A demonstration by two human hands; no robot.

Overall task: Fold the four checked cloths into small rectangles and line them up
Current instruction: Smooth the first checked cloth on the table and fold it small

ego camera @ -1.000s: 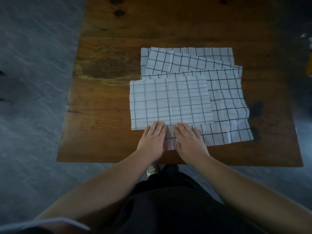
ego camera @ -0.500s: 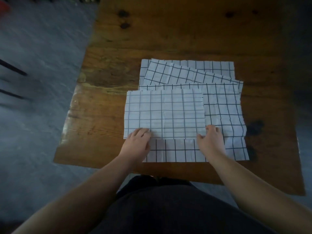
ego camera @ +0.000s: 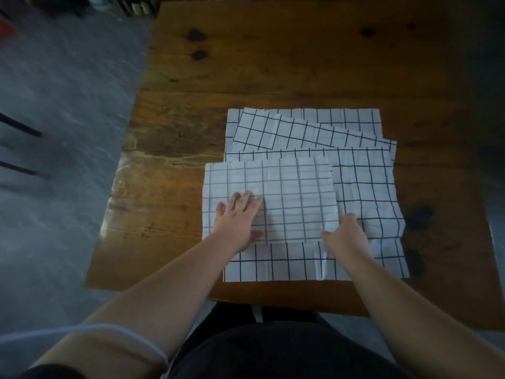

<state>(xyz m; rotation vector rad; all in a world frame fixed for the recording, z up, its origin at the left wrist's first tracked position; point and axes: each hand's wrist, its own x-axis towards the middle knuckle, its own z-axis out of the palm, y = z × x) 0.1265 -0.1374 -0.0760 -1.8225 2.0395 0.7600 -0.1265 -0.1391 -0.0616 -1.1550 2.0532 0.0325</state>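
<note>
A brown wooden bench (ego camera: 273,77) stands on a grey floor (ego camera: 54,105); all four checked cloths lie on the right half of the bench in one overlapping stack.

Nearest the camera are the person's dark garment (ego camera: 273,351) and a pale sleeve (ego camera: 82,337) on the left arm. Both forearms reach over the near bench edge and cover part of the lowest visible cloth.

The left hand (ego camera: 237,217) lies flat, fingers spread, pressing the near left area of the folded cloth (ego camera: 295,192). The right hand (ego camera: 345,233) has its fingers curled at the near right corner of that cloth and pinches the edge there; the fingertips are hidden.

The folded cloth rests on top of the large cloth (ego camera: 363,187), which extends past it to the near side and to the right. Beyond it, the skewed cloth (ego camera: 287,129) lies at an angle, partly under the large cloth. The far cloth (ego camera: 341,116) shows only as a strip behind the skewed one.

Dark stains (ego camera: 418,217) mark the wood just right of the stack. Dark knots (ego camera: 195,35) sit at the far left of the bench. Thin dark bars (ego camera: 21,127) cross the floor at left, blurred.
</note>
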